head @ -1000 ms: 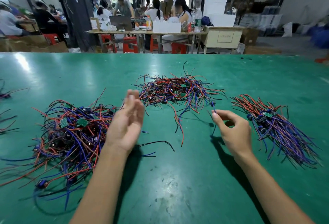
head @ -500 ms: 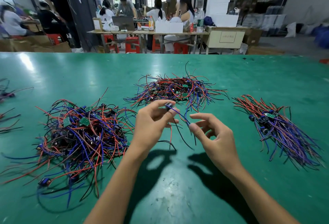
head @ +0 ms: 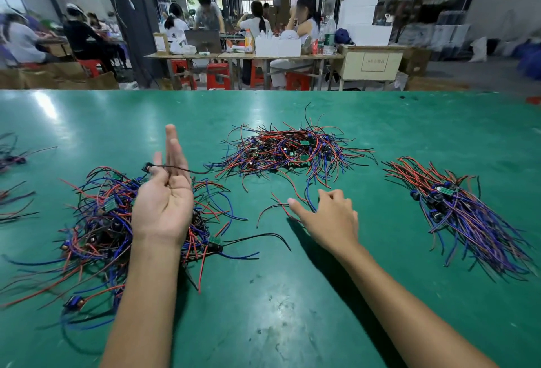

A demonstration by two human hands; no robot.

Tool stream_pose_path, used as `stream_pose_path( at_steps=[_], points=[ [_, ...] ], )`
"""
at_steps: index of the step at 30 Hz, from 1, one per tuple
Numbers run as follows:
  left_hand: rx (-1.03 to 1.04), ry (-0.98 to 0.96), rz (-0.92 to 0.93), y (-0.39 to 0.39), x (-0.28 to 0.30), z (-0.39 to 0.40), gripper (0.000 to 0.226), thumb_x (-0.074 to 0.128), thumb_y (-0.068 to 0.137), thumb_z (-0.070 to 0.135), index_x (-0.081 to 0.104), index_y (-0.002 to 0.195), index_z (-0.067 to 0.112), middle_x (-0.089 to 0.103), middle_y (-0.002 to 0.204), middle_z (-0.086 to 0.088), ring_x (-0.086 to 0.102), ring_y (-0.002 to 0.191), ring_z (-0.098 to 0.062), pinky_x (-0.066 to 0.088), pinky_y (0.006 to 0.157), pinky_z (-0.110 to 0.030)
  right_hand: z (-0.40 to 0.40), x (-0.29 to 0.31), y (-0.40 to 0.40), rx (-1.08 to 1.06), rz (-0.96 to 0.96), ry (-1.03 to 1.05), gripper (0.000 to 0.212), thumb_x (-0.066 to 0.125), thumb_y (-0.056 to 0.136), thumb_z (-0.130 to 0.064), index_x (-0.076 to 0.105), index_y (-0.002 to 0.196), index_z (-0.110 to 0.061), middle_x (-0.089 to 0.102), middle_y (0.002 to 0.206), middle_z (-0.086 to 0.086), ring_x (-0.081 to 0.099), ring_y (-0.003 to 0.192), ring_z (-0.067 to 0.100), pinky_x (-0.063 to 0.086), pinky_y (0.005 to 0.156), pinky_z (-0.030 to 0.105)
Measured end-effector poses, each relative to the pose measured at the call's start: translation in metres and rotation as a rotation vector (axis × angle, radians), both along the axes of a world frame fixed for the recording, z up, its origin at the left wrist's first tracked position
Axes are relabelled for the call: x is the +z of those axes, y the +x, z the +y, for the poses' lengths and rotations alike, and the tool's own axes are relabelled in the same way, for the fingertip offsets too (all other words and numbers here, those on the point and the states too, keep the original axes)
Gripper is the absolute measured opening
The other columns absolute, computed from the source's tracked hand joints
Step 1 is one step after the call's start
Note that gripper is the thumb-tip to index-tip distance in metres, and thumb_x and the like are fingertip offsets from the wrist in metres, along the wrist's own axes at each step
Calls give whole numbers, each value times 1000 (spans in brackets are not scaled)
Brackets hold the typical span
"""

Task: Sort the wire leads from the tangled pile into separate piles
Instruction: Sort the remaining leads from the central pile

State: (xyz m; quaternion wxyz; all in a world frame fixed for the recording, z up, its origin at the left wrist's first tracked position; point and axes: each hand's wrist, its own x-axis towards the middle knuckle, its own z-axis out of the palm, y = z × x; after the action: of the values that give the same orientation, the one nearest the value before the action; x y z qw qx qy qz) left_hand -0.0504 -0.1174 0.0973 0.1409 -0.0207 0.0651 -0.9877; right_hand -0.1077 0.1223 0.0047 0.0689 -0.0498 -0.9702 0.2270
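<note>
The beige cabinet at the upper right carried a framed label whose writing was too blurred to read. On the glossy green worktop lay 3 heaps: a tangled pile of red, blue and black wire leads at the left, a flatter red-and-blue pile at the centre, and a combed purple-and-red bundle at the right. The left hand was raised over the left pile, palm up, its grip apart, a thin black lead lying across the fingers. Half a second earlier both hands pinched that lead together; now the right hand had dropped to the worktop, grip apart, touching loose red and blue leads below the centre pile.
</note>
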Motion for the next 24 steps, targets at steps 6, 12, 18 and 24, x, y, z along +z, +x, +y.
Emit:
stream_pose_path(
  at_steps=[6,12,18,24],
  points=[
    [-276,335,141,1,-11,-11,44,28,101,-9,44,142,-7,56,118,-40,60,115,-26,51,98,-30,-29,7,-7,177,79,63,41,59,94,-56,70,116,-23,54,116,6,50,116,29,43,91,37],
    [-199,28,-102,-5,-7,8,38,41,105,14,47,140,0,62,109,-26,63,91,-29,52,87,-33,-27,6,1,244,175,132,22,58,100,-37,71,107,-20,61,106,5,59,104,29,43,74,35],
    [-321,-716,-263,-9,-20,69,22,39,107,25,59,110,17,71,84,2,61,64,-8,53,55,-19,3,-2,13,203,232,71,13,65,94,-32,74,96,-23,66,96,-1,62,96,27,38,65,32],
    [69,-1998,-550,-11,-69,125,45,58,88,0,46,129,14,51,126,-8,51,108,-26,43,100,-40,28,-3,33,53,332,-320,2,80,81,-24,78,81,-25,74,80,-8,64,73,15,48,71,28]
  ],
)
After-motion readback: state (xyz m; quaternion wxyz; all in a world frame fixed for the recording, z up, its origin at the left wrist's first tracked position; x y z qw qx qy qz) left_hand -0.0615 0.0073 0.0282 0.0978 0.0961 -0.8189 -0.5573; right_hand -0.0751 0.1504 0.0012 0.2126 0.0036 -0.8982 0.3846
